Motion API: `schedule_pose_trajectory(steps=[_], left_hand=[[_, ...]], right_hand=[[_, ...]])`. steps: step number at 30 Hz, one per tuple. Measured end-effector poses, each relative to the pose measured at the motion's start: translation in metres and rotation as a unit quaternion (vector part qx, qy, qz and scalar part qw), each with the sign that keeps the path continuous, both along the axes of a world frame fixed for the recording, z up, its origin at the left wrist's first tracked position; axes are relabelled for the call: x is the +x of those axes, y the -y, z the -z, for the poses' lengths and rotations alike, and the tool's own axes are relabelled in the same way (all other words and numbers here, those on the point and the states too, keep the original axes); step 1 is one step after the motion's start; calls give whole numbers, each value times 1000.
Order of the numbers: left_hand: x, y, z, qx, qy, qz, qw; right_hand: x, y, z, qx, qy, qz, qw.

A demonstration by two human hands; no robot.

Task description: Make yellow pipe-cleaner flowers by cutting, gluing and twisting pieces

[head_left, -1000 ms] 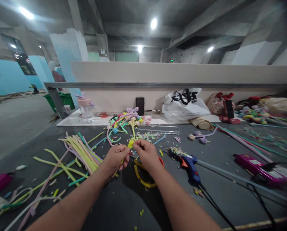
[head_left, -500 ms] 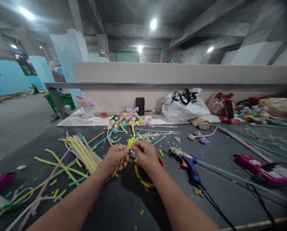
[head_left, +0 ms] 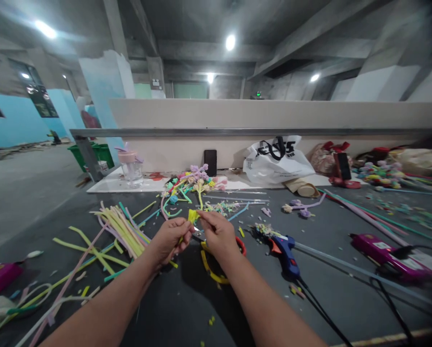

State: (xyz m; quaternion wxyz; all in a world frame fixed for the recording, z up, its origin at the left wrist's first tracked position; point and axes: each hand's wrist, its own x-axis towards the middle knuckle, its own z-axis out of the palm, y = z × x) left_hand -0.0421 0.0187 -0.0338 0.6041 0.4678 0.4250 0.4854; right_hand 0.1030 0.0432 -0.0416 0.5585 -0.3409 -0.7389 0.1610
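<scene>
My left hand (head_left: pixel 174 237) is closed around a yellow chenille-like stem, with the frayed, split tip (head_left: pixel 192 215) sticking up above the fingers. At that tip, the thumb and fingers of my right hand (head_left: pixel 218 233) pinch its right side. Scissors (head_left: pixel 216 277) with yellow and red handles show under my right hand, part of a blade visible between the hands. Whether they rest on the table or hang from the hand, I cannot tell. Beyond the hands stands a yellow-stemmed flower piece (head_left: pixel 200 189) among other coloured ones.
A bundle of pastel stems (head_left: pixel 124 229) lies on the left. To the right is a blue glue gun (head_left: pixel 287 255) with a long glue stick and cord, then a magenta device (head_left: pixel 382 253). At the back are a cup (head_left: pixel 131 168), a phone (head_left: pixel 210 163) and a white bag (head_left: pixel 277 161).
My right fingers have shifted slightly up and left onto the yellow tip, which now looks more spread out. My left hand stays nearly in place; the view has tilted slightly.
</scene>
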Motion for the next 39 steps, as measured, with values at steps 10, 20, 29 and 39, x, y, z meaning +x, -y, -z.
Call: schedule_pose_trajectory(steps=[10, 20, 29, 39], left_hand=[[-5, -2, 4, 1, 31, 10, 999], [-6, -3, 5, -3, 33, 10, 999], [-6, -3, 7, 5, 34, 24, 999], [-3, 1, 4, -7, 23, 66, 998]], right_hand=[[1, 5, 1, 38, 91, 3, 995], [-1, 7, -1, 19, 66, -17, 997], [-5, 5, -2, -142, -70, -49, 986], [-7, 1, -3, -189, -98, -57, 975]])
